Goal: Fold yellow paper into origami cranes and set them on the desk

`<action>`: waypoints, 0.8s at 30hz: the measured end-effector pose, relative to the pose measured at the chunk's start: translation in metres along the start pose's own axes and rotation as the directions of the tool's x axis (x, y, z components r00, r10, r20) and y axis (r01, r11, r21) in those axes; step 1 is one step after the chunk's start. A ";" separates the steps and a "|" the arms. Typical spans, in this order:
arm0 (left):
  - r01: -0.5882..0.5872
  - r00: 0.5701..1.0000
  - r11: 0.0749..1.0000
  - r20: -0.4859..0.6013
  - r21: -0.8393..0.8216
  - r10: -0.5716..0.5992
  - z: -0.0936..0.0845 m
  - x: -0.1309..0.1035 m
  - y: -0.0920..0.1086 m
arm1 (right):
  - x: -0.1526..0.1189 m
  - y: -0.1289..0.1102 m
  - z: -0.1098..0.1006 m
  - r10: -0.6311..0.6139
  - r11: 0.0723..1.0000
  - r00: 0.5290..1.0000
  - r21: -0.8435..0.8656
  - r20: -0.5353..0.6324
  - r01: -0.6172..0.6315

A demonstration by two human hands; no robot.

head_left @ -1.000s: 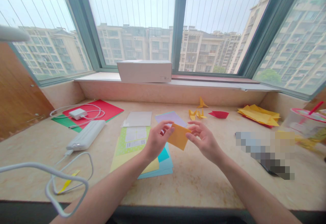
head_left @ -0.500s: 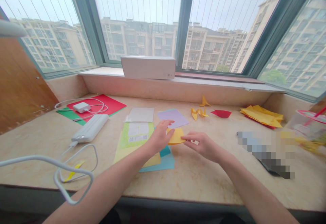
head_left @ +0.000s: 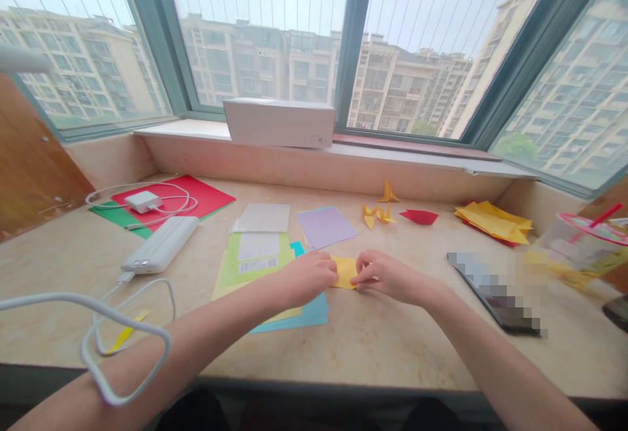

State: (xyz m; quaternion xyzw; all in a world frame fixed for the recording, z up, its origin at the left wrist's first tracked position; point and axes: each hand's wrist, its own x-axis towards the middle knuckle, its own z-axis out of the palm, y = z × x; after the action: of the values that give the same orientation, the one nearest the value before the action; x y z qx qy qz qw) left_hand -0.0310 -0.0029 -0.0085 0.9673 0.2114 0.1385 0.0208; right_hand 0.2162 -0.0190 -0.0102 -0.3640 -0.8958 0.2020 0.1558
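A small folded piece of yellow paper [head_left: 345, 272] lies between my two hands, near the middle of the worktop. My left hand [head_left: 310, 278] is closed on its left edge, the fingertips partly hidden. From the other side, my right hand [head_left: 385, 276] pinches the paper's right edge between thumb and fingers. Under and beside my left hand are blue sheets [head_left: 314, 313] and a green paper packet [head_left: 255, 258] with a barcode label. Just beyond the hands is a purple sheet [head_left: 326, 226].
Folded yellow paper shapes [head_left: 377, 215], a red paper piece [head_left: 418, 217] and yellow sheets [head_left: 493, 222] lie behind. A phone [head_left: 495, 293] and a plastic cup [head_left: 581, 235] stand right. At left are a power bank [head_left: 161, 244], looping white cable [head_left: 169, 352] and red sheet [head_left: 206, 195].
The yellow paper has come down nearer the worktop's front and now looks flat rather than bowed. My left hand has turned over, its fingers closing down on the paper's left side.
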 end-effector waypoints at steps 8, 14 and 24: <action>-0.144 0.984 0.989 0.109 0.012 0.142 -0.013 -0.020 0.009 | 0.006 0.004 -0.017 -0.033 0.999 0.984 0.020 0.177 0.030; -0.144 0.989 0.972 0.004 -0.183 0.147 -0.003 -0.024 0.004 | 0.009 0.015 -0.022 -0.015 0.984 0.962 0.176 0.274 -0.035; -0.112 0.977 0.952 0.146 -0.284 0.158 -0.004 -0.032 -0.010 | 0.008 0.018 -0.026 0.079 0.940 0.941 0.290 0.328 -0.180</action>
State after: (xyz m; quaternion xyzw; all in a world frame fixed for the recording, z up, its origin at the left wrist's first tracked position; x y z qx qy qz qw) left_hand -0.0644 -0.0072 -0.0136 0.9755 0.1210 0.0862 0.1624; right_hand 0.2323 0.0046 0.0050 -0.3566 -0.8390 0.4073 0.0548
